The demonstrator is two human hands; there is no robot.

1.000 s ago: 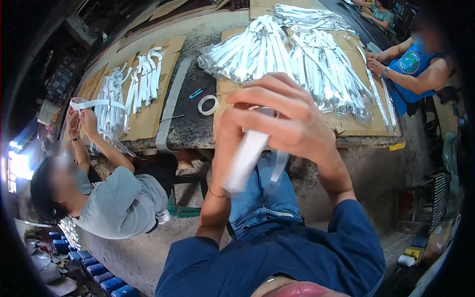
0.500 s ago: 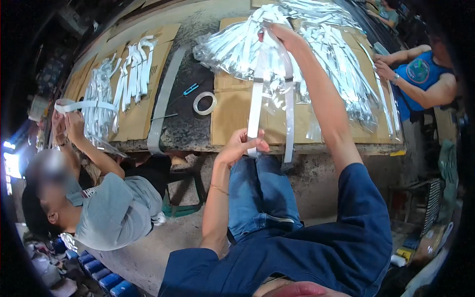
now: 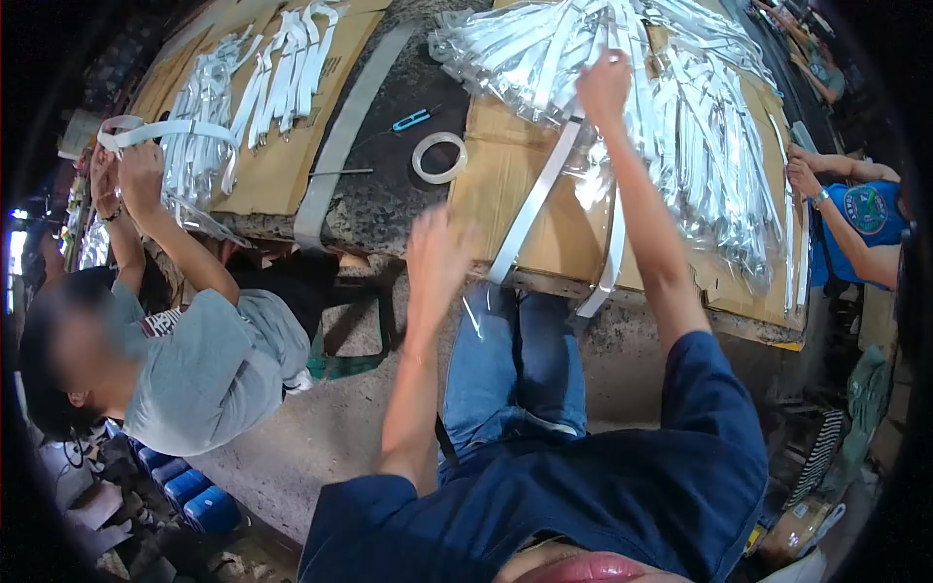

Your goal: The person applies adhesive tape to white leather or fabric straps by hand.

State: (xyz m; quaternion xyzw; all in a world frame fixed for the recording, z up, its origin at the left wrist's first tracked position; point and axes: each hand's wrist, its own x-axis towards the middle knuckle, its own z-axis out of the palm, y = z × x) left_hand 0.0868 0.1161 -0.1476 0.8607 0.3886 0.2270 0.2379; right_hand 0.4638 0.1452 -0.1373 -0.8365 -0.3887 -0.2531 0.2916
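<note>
My right hand (image 3: 604, 89) is closed at the near edge of a heap of white straps in clear plastic (image 3: 520, 60), gripping the upper part of a white strap (image 3: 539, 204). From there the strap's two lengths run down over the cardboard and past the table's front edge, spread apart. A dark buckle-like piece shows on the left length near my hand. My left hand (image 3: 437, 257) is raised at the table's front edge, left of the strap and apart from it. Motion smears its fingers. Below it a thin white strip (image 3: 472, 317) shows against my jeans.
A tape roll (image 3: 439, 157), a blue thread snipper (image 3: 411, 120) and a thin rod (image 3: 342, 172) lie on the dark tabletop. More bagged straps (image 3: 714, 146) cover the right cardboard. On the left, a seated co-worker (image 3: 209, 360) holds a white strap; another person (image 3: 865, 209) works at the right.
My left hand has let go of the strap's lower end and moved up and left. The strap's lower ends now lie spread wider. The whole view has shifted, with the table appearing higher.
</note>
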